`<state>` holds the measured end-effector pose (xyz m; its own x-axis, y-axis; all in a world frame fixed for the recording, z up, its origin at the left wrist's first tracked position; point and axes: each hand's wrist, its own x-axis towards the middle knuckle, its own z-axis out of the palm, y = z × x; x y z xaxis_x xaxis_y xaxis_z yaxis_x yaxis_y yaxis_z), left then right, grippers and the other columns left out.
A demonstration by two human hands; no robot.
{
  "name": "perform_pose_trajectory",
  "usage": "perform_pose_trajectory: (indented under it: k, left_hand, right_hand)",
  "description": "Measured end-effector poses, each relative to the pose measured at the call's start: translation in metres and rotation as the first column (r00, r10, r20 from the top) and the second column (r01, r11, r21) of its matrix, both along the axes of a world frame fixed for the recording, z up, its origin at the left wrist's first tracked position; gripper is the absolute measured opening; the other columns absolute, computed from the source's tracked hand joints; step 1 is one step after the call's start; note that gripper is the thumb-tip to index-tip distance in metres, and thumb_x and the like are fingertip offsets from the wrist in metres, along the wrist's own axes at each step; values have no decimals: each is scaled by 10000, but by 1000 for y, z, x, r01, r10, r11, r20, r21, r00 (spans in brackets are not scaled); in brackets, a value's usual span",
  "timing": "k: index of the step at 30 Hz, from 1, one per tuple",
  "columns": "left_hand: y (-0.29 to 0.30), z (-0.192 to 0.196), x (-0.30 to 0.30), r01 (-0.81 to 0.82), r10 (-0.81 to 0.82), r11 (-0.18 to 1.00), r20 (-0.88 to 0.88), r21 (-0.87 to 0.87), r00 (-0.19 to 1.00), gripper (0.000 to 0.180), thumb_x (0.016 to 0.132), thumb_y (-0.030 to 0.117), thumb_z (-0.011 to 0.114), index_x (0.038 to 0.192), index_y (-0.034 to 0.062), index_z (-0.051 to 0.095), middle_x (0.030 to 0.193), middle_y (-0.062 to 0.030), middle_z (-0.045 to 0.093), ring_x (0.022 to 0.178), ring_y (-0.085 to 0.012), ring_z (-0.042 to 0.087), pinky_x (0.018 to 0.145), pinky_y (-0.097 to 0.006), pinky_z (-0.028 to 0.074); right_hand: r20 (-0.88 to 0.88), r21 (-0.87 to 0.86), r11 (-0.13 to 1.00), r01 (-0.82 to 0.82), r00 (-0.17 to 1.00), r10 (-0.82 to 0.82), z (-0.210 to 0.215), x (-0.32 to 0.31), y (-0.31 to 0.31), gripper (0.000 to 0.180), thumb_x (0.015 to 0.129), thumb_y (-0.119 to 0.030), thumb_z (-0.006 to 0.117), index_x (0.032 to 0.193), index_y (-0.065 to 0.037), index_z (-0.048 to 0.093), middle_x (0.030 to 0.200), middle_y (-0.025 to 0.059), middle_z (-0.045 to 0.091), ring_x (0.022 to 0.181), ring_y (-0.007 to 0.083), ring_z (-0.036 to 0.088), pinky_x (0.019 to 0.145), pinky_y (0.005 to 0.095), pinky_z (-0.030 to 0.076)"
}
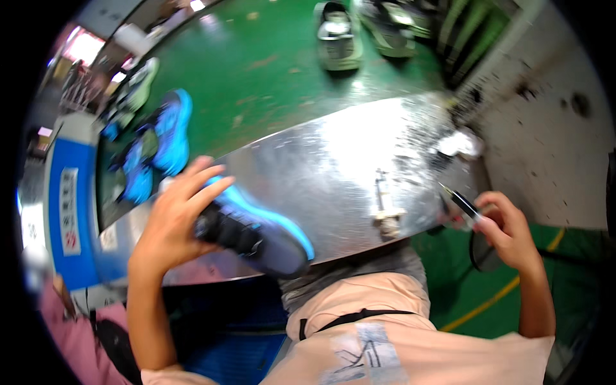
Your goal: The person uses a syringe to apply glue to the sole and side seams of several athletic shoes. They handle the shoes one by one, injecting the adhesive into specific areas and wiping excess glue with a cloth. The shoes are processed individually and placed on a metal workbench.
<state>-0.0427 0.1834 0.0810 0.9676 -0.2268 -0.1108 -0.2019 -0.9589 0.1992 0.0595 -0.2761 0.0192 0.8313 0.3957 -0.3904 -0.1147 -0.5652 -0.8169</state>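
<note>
My left hand (173,224) is wrapped around the heel end of a dark sneaker (273,247) with a bright blue sole edge. The shoe is tilted above the left part of a shiny metal table (289,167), its toe pointing toward my body. Over at the table's right end, my right hand (507,231) pinches a slim black pen-like tool (463,204) with a thin pointed tip. The tip points up and left, well apart from the shoe. A dark cord loops below this hand; whether it joins the tool I cannot tell.
A small pale fixture or tool (386,215) lies on the table, and a white crumpled wad (462,144) sits near its right end. Beyond, a green surface (256,83) carries blue sneakers (172,131) and grey shoes (338,42). A stained panel (545,115) stands right; a person in pink (80,333) is lower left.
</note>
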Motion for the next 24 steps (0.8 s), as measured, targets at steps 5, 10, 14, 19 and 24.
perform_pose_trajectory:
  k: [5,10,14,19,24]
  left_hand:
    - [13,-16,-28,-45,58,997,189,-70,980,548,457,180,826,956,72,627,931,-111,651,845,-321,609,765,-387,452]
    - [-22,-36,-92,-311,287,950,475,-30,832,548,482,194,822,965,31,622,910,-139,646,848,-343,628,823,-438,493]
    - [-56,-52,-122,-465,404,885,535,-22,742,549,571,225,801,1023,-13,599,969,-177,622,905,-372,622,857,-467,500]
    - [-68,-60,-134,-478,418,877,543,-34,728,577,609,254,794,1066,-25,580,1015,-166,594,927,-360,600,867,-481,497]
    - [-72,-60,-136,-486,392,873,535,41,748,562,687,268,768,1112,-39,564,1059,-186,606,973,-389,602,882,-487,492]
  right_hand:
    - [-525,586,743,323,850,45,1,-6,36,315,950,-451,494,1055,-176,381,875,56,491,626,73,431,495,168,362]
    - [-468,790,558,253,837,284,-2,-3,68,827,711,-555,753,1270,-89,360,1047,95,472,857,148,503,584,216,459]
    - [-333,672,737,72,918,214,-4,2,72,986,566,-261,916,1347,-59,349,1109,86,489,884,126,499,621,218,452]
    - [-207,428,902,-51,966,153,-10,-5,79,900,680,-385,818,1371,-40,354,1008,35,522,818,82,487,697,203,410]
    - [-168,378,926,-26,981,96,-5,-8,81,1036,654,-633,746,1383,-20,338,918,7,476,765,72,443,663,201,368]
